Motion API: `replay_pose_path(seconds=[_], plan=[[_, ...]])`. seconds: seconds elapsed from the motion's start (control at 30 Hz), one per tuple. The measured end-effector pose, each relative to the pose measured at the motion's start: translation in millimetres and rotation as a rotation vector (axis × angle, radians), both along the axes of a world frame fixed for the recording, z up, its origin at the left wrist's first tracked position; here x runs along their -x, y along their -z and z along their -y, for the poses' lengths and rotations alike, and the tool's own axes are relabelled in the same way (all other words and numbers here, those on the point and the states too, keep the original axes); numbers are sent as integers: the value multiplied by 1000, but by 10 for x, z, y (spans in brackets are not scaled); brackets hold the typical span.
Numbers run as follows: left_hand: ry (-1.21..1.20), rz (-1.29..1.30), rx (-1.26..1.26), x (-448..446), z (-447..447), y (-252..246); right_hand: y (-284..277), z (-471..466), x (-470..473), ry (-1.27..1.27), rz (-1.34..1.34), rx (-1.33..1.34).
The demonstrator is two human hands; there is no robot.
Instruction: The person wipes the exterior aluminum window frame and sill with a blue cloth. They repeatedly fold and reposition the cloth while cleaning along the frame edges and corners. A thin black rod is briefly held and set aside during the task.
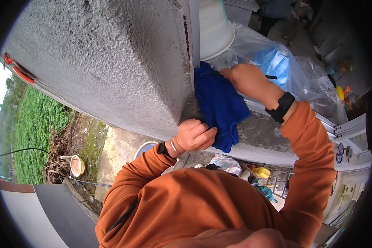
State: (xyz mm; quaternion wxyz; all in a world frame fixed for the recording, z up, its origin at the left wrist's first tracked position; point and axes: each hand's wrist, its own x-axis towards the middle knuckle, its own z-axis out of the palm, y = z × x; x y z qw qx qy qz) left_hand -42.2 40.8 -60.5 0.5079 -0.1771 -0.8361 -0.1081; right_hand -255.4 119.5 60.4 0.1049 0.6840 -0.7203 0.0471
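Note:
A blue cloth (221, 107) hangs over the window sill beside the rough wall, its lower end dangling past the sill's edge. My right hand (249, 79) is closed around a thin black rod (270, 77) that lies across the cloth's upper part; one end of the rod sticks out behind the hand. At the cloth's lower left edge is my left hand (197, 135), its fingers curled in against the fabric. Whether the left fingers pinch the cloth cannot be made out.
A rough concrete wall (111, 62) rises on the left. Inside the window stand a white plastic tub (215, 34) and a clear plastic sheet over something light blue (272, 63). Below the concrete sill (260, 130) lie cloths and a yellow container (261, 172). A person (274, 11) is farther inside.

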Motion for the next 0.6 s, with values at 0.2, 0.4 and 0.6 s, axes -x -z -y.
replay_pose_path(seconds=[0.2,0.4,0.6], plan=[[-7,-33,-23,26,-25,13,113,-179,-33,131,238,176],[-7,2,-29,-14,-6,-5,74,-364,-61,61,590,433],[3,-14,5,-2,3,-2,-14,-859,-25,170,505,384]])
